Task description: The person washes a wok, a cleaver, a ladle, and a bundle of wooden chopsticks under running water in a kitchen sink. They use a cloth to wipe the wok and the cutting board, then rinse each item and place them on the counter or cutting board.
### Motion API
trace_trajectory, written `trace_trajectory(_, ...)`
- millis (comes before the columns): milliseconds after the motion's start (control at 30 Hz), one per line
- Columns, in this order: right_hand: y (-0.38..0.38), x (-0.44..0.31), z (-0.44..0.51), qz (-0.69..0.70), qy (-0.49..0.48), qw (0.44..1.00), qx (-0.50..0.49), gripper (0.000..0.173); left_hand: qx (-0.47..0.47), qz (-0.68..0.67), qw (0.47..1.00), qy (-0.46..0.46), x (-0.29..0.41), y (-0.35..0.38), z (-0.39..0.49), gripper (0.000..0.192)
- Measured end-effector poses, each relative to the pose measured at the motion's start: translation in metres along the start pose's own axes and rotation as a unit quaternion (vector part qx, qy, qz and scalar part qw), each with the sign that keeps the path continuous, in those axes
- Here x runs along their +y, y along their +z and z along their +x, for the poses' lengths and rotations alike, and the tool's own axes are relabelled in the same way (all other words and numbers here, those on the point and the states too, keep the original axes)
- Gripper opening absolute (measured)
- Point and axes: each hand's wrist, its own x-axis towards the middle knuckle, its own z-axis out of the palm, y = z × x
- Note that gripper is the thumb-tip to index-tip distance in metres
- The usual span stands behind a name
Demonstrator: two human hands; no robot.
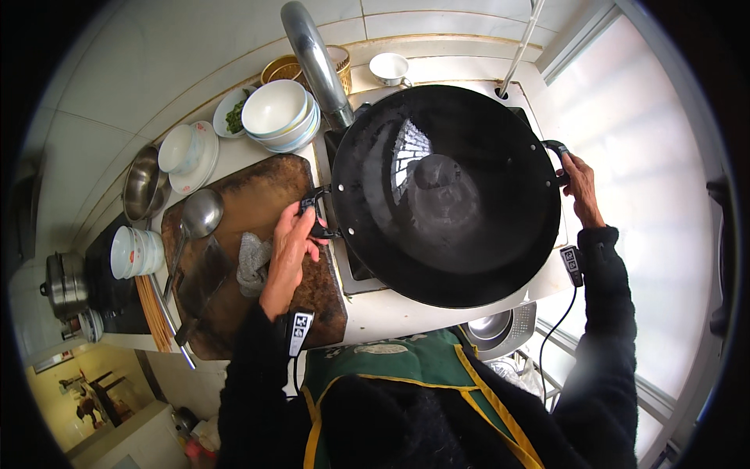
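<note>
A large black wok (387,252) spans the sink in front of me, some liquid in its bottom reflecting the window. My left hand (287,252) grips the wok's left handle (319,228). On the far side, my right hand (580,184) is closed around the right handle (554,149). Just left of my left hand, a wire scouring pad (253,264) lies on a stained wooden cutting board (234,170). The board also bears a steel ladle (202,212) and a dark cleaver (205,272). Above the wok's upper left rim stands the curved metal faucet (313,58).
Stacked bowls (275,111), a plate of greens (231,114) and a white cup (389,68) line the wall. Farther left are a metal bowl (140,184), more bowls (137,252), chopsticks (153,313) and a steel pot (65,287). A colander (518,328) sits below the counter's front edge.
</note>
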Motion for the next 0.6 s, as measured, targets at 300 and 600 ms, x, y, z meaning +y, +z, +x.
trace_trajectory(300, 0.003, -0.01, 0.0, 0.051, -0.01, 0.999, 0.012, 0.036, 0.018, -0.016, 0.999, -0.034, 0.001, 0.01, 0.01, 0.03)
trace_trajectory(600, -0.053, -0.094, -0.036, -0.05, -0.02, 0.998, -0.028, 0.025, -0.071, -0.14, 0.982, -0.104, 0.015, -0.01, -0.019, 0.02)
